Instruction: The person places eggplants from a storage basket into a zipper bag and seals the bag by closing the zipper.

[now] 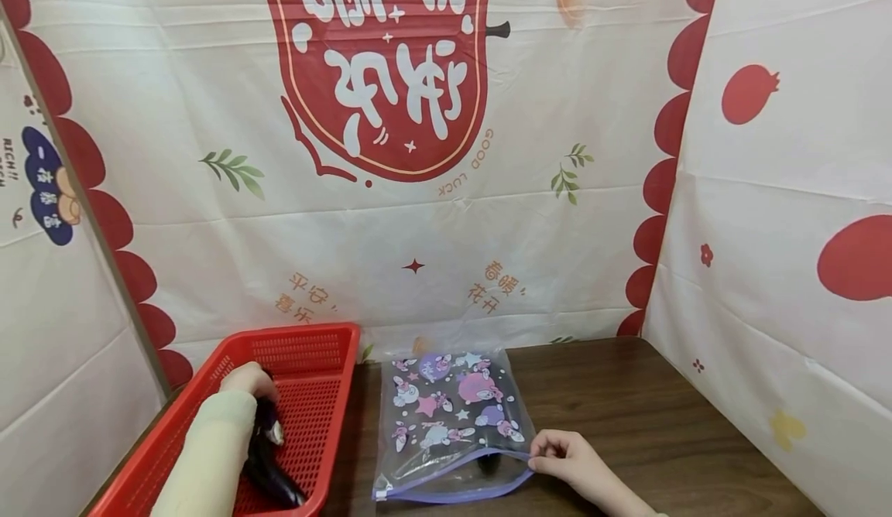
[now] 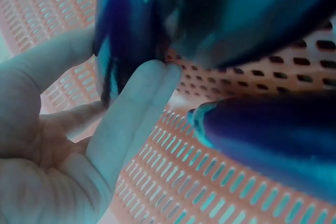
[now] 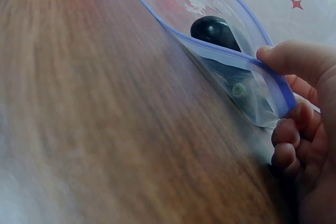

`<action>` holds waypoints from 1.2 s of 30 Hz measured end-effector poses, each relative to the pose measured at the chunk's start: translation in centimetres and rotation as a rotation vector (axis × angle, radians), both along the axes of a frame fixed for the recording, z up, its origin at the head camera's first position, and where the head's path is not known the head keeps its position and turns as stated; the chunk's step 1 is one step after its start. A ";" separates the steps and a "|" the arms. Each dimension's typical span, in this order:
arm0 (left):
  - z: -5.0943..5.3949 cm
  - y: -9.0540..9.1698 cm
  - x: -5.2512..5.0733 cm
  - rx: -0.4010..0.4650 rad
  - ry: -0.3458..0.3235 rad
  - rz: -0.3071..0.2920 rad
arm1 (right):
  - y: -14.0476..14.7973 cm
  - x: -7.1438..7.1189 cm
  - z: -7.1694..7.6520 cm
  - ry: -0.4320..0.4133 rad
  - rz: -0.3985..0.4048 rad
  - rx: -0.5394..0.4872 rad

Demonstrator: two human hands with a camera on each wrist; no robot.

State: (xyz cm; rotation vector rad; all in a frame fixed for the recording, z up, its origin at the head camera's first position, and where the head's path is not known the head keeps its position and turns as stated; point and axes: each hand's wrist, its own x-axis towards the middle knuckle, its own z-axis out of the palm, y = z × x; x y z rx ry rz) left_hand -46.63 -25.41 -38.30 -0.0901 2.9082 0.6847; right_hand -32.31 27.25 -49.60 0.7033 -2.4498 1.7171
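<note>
My left hand [image 1: 249, 380] reaches into a red plastic basket [image 1: 310, 416] on the left. Its thumb and fingers hold a dark purple eggplant [image 2: 128, 35], blurred in the left wrist view. Other eggplants lie close by, one eggplant [image 2: 268, 140] below the fingers on the slotted basket floor. At the right, my right hand [image 1: 574, 467] pinches the purple zip edge of a clear zip bag [image 1: 446, 416] printed with cartoon figures and stars. The bag's mouth gapes toward me. Inside it, a dark glossy eggplant [image 3: 212, 31] shows in the right wrist view.
Basket and bag rest side by side on a brown wooden table [image 1: 627, 416]. A white printed cloth [image 1: 418, 231] hangs behind, with more cloth at both sides. The bag's white slider [image 1: 380, 494] sits at the left end of its zip.
</note>
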 end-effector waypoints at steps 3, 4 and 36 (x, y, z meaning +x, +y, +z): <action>0.4 0.0 0.4 0.044 0.005 0.020 | -0.1 -0.1 0.0 0.013 0.000 -0.008; 0.5 0.0 0.5 0.053 0.005 0.024 | -0.2 -0.1 0.0 0.021 0.001 -0.011; 4.3 0.4 3.6 0.343 -0.012 -0.013 | 0.4 -0.4 -0.2 -0.035 -0.011 -0.033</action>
